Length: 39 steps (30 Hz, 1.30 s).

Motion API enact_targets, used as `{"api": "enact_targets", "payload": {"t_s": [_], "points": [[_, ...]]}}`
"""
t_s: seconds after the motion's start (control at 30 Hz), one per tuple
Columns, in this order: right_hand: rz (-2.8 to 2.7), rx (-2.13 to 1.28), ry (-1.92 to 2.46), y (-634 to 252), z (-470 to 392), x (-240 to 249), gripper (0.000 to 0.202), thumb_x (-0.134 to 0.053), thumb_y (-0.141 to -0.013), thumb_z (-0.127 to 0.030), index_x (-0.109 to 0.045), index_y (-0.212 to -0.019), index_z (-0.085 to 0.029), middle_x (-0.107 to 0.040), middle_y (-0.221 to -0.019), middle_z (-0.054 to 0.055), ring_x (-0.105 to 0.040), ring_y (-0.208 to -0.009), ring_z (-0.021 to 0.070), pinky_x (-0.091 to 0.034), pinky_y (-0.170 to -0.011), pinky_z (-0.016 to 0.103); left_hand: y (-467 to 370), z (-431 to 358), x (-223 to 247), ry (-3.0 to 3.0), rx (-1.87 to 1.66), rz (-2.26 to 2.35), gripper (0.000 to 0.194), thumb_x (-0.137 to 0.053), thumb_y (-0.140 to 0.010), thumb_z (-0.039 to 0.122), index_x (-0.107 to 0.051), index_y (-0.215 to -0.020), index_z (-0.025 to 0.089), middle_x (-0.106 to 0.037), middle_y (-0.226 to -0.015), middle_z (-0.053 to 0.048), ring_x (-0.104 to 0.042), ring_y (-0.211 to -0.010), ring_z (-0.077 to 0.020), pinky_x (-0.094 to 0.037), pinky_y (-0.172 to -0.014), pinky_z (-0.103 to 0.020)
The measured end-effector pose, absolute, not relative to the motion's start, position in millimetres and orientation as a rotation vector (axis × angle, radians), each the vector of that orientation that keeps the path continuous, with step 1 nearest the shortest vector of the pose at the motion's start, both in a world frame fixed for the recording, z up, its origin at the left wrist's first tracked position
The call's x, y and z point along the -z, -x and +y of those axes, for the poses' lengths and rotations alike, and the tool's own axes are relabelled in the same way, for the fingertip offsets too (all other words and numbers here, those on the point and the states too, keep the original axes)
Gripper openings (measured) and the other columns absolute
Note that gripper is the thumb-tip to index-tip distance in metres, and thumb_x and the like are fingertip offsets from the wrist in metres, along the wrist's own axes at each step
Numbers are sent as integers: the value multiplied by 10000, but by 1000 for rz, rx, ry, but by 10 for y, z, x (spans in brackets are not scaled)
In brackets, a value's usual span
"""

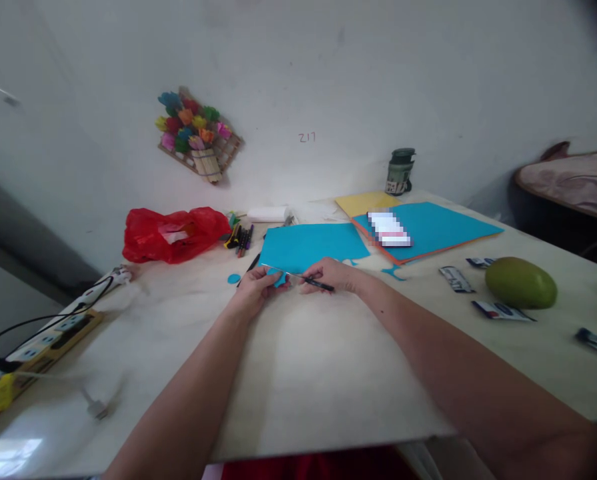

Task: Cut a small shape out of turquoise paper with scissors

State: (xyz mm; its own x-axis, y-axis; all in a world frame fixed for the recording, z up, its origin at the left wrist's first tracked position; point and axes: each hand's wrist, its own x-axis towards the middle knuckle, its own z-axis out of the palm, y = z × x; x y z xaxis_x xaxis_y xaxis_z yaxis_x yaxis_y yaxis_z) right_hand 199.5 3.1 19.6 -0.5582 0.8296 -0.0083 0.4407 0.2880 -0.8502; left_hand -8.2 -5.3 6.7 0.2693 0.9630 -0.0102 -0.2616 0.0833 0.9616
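1. Blue paper piece (277, 277): one, held between the two hands, above the surface (298, 380).
2. Scissors (315, 283): one pair, with dark handles; the blades reach to the paper piece. I cannot tell how wide they are parted.
3. Taking the hands as the clock's centre, there is one blue paper circle (233, 279) at 9 o'clock and one blue sheet (313, 244) at 12 to 1.
4. At 2 o'clock lies one stack of coloured sheets (448, 228), with one phone (389, 229) upon it.
5. Toward 3 o'clock are one whole green fruit (521, 283) and three sachets (457, 279) near it.
6. One red plastic bag (173, 235) is at 10 o'clock, and one power strip (53, 343) at 8 to 9.
7. Left hand (258, 287): its grip is pinched on the paper piece; the forearm comes from 7 o'clock.
8. Right hand (331, 273): its grip is closed around the scissors' handles; the forearm comes from 4 o'clock.
9. The surface is pale and stands against a plain wall (278, 60); one flower decoration (195, 137) hangs there at 11 o'clock.
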Motion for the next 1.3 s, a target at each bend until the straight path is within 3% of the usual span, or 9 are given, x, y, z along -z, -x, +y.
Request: {"api": "enact_targets", "payload": {"t_s": [0.23,0.67,0.73,0.83,0.93,1.07,1.13,1.2,1.3], "points": [[-2162,-1095,1129,-1995,51,-170,418,-676,-565,-518,-697,-783,-162,-457,-527,-42,-344,-457,52,-270,-419,197,86,-30,-53,-1069,-1095,833,206,-751,-579,205,-603,-679,103,-648,-699,-57,-627,-671,-158,-515,-702,-311],[-2057,-1246,1152,-2000,7,-227,470,-695,-545,-511,-689,-852,-154,-468,-506,-47,-375,-430,46,-315,-404,184,118,-35,-79,-1163,-1047,901,241,-741,-591,294,-623,-709,121,-671,-765,-76,-631,-703,-174,-505,-705,-315],[-2016,-1268,1145,-2005,12,-227,467,-693,-555,-500,-684,-860,-147,-457,-491,-49,-368,-423,46,-309,-395,181,153,-56,-192,-1233,-1026,1050,265,-730,-592,359,-613,-646,128,-667,-701,-75,-628,-652,-175,-505,-641,-297],[-1965,-1270,1149,-2014,28,-218,448,-677,-585,-478,-679,-873,-134,-440,-462,-53,-359,-410,47,-293,-385,183,152,-233,-503,-1488,-986,1373,359,-700,-600,435,-556,-460,137,-548,-420,-41,-498,-377,-114,-405,-406,-226],[-1946,-1268,1172,-2024,61,-176,390,-661,-610,-425,-684,-860,-128,-453,-459,-48,-354,-403,51,-272,-381,192,-12,-596,-859,-1711,-852,1014,421,-578,-702,498,-586,-448,163,-530,-405,-57,-474,-362,-123,-368,-385,-243],[-1942,-1214,1126,-2042,110,-108,213,-604,-646,-271,-694,-796,-150,-568,-591,-18,-413,-478,59,-307,-426,193,-343,-925,-1116,-2003,-605,599,99,-728,-569,299,-664,-553,226,-657,-638,-68,-605,-636,-229,-472,-581,-334],[-1943,-1230,1159,-2047,118,-105,177,-580,-653,-245,-690,-755,-151,-544,-546,-26,-410,-455,59,-310,-418,195,-402,-852,-1113,-2097,-741,650,65,-717,-572,260,-661,-554,232,-658,-658,-51,-603,-711,-233,-469,-657,-341],[-1933,-1256,1212,-2048,108,-121,207,-605,-652,-290,-688,-784,-153,-483,-476,-44,-381,-406,55,-297,-395,196,-344,-638,-1041,-2022,-986,878,117,-670,-624,287,-646,-543,206,-636,-617,-43,-579,-660,-194,-452,-662,-314],[-1874,-1266,1241,-2042,79,-138,317,-649,-637,-389,-679,-855,-161,-458,-470,-51,-359,-382,47,-274,-372,191,-124,-255,-857,-1541,-1657,1196,213,-604,-670,306,-568,-503,179,-553,-525,-8,-513,-573,-133,-423,-622,-263]]}}
